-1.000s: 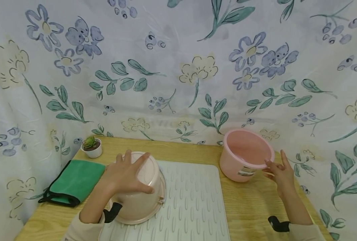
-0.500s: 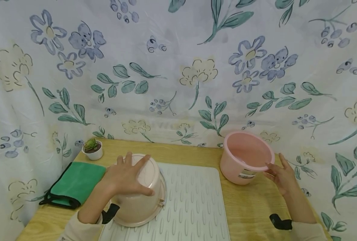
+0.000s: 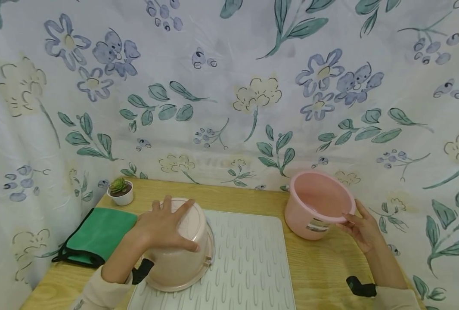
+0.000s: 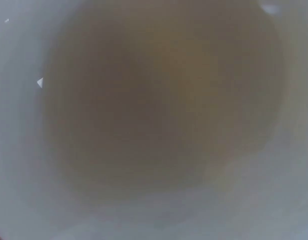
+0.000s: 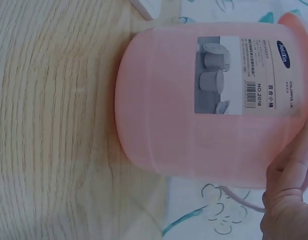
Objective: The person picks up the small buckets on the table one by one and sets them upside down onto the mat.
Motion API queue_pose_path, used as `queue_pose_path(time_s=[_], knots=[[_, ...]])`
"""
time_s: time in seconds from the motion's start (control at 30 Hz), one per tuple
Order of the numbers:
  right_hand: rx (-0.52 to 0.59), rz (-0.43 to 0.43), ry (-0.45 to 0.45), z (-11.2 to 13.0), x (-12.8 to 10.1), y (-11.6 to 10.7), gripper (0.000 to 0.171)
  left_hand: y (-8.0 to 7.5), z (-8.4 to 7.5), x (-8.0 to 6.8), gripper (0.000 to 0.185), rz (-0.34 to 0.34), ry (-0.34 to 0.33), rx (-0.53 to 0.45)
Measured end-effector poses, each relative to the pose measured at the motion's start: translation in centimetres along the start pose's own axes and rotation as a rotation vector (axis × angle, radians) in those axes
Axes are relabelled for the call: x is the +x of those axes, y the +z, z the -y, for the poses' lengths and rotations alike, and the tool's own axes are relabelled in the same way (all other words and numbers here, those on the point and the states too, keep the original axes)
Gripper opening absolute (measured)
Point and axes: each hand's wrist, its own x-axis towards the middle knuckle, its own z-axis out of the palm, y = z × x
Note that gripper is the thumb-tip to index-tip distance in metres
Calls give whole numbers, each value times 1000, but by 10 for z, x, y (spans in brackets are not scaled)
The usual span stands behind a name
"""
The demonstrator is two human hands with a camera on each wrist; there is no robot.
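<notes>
An upside-down beige plastic bucket (image 3: 179,269) stands on the ribbed pale mat (image 3: 249,258). My left hand (image 3: 160,228) rests on its upturned base, fingers spread and thumb stretched along the near side. The left wrist view is filled by a blurred pale and brownish surface. To the right, a pink bucket (image 3: 301,217) sits mouth up on the wooden table. My right hand (image 3: 363,228) pinches its right rim, thumb at the front and other fingers partly hidden. The right wrist view shows a printed label (image 5: 246,75) on the pink bucket's side.
A folded green cloth (image 3: 99,234) with black edging lies left of the beige bucket. Behind it stands a small succulent in a white pot (image 3: 122,198). A floral curtain (image 3: 221,107) hangs along the back and sides of the table (image 3: 314,275).
My right hand's raised index finger has come down to the pink bucket's rim, and the hand now holds it more closely. The left hand stays on the beige bucket.
</notes>
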Motion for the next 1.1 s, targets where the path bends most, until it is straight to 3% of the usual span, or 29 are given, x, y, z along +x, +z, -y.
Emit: queue_pose_path(time_s=[0.4, 0.6, 0.9, 1.1], knots=[[184, -109, -141, -10, -13, -2, 72, -1, -3, -2, 119, -2, 2, -6], [366, -34, -215, -18, -21, -10, 63, 7, 2, -3, 112, -103, 29, -6], [469, 27, -280, -26, -28, -10, 45, 16, 9, -2, 103, -248, 74, -26], [575, 106, -292, -29, -33, -11, 46, 16, 12, -5, 98, -344, 72, -121]])
